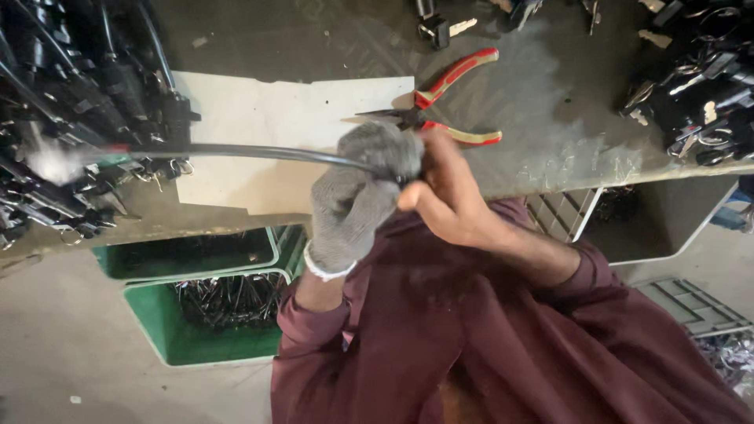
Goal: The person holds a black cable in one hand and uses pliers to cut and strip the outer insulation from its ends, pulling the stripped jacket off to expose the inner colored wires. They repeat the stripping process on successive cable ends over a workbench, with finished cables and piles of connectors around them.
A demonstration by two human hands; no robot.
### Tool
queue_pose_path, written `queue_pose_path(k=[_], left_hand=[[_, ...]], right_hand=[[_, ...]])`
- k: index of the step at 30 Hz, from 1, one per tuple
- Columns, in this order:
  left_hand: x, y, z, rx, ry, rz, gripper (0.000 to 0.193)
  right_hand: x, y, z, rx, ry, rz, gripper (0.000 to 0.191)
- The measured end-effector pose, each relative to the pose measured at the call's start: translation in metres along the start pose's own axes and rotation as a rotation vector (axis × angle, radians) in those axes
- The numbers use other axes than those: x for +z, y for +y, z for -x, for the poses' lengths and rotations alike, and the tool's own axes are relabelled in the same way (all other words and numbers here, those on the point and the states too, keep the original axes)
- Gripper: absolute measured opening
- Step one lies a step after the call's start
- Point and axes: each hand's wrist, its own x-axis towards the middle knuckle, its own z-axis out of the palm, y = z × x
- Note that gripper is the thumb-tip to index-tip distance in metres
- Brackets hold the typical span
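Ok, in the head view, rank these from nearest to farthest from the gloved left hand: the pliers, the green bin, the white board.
From the left hand:
1. Pliers, just above its knuckles.
2. White board, to the left on the bench; close to the pliers, a near call.
3. Green bin, below the bench, lower left.

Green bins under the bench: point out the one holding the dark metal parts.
The nearer green bin, beside the gloved left hand; the farther bin, tucked under the bench, shows nothing clear inside.

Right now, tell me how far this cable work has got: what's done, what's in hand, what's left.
Done: hard to tell; the green bins below the bench hold dark pieces, possibly finished ones. In hand: the gloved left hand grips a black cable, with the bare right hand closed against it at the same spot. The red-handled pliers lie unused on the bench. Left: heaps of black cables and parts at the bench's left, and more at its right.
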Motion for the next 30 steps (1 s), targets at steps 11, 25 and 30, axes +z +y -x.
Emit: queue_pose_path(k=[11,25,30], left_hand=[[-0.011,-0.007,0.01,0.025,0.12,-0.089,0.036],[0.016,0.028,0.028,-0.153,0.047,0.138,0.063],[0.031,0.038,0.035,-0.158,0.209,0.031,0.077]], right_hand=[[-0.05,-0.051,-0.041,-0.323,-0.174,1.349,0.079],[-0.049,-0.042,-0.036,0.045,-0.266,0.212,0.014],[-0.032,-0.047,-0.043,-0.277,-0.253,1.017,0.036]])
